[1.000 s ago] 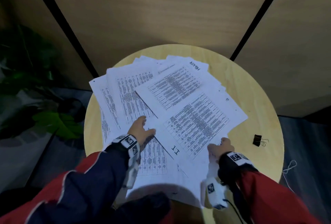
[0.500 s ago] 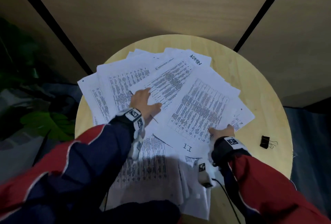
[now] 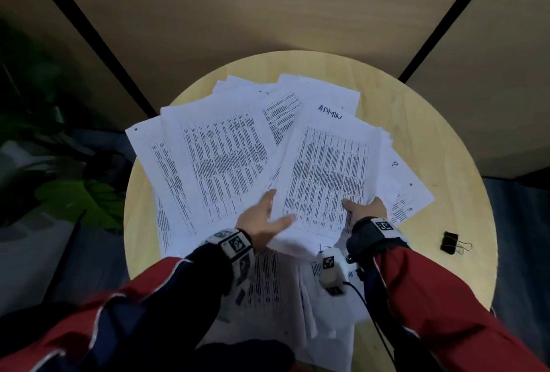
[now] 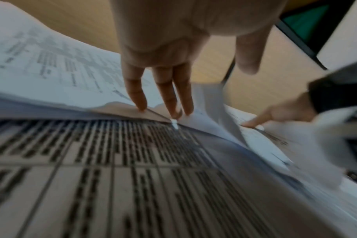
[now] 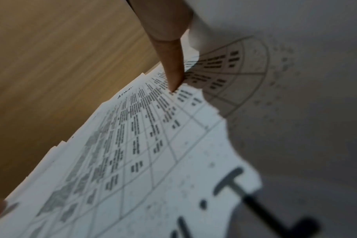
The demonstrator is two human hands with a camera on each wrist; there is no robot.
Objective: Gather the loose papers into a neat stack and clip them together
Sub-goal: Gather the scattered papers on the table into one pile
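Nearest, printed sheets [image 3: 268, 285] hang over the near rim of the round wooden worktop [image 3: 464, 282], partly under the two red-and-navy sleeves [image 3: 440, 306]. Just beyond them the left hand [image 3: 262, 222] lies with straight fingers [image 4: 137, 95] slid under the left edge of a lifted sheaf, thumb on top, its grip a loose flat pinch on that sheaf. The right hand [image 3: 367, 209] takes the same sheaf's near right corner, thumb pressed on the printed face and the other fingers hidden beneath, so its grip holds the paper. The sheaf's top sheet [image 3: 324, 175] carries a dense table of small print, too fine to read; the right wrist view shows large handwritten strokes near its bottom edge, blurred. Farther back, a sheet [image 3: 330, 103] bears the handwritten word "ADMIN", and a sheet on the right [image 3: 401, 175] shows a small handwritten "P". The loose papers [image 3: 214, 163] fan widely across the left and middle of the worktop, overlapping at differing angles, edges unaligned, some past the left rim. Bare wood lies open along the right side and the far rim. There, well apart from the papers on the near right, rests a black binder clip [image 3: 451, 242] with wire handles. Beyond the worktop stand tan wall panels [image 3: 238, 14]; green leaves [image 3: 77, 202] show at the left.
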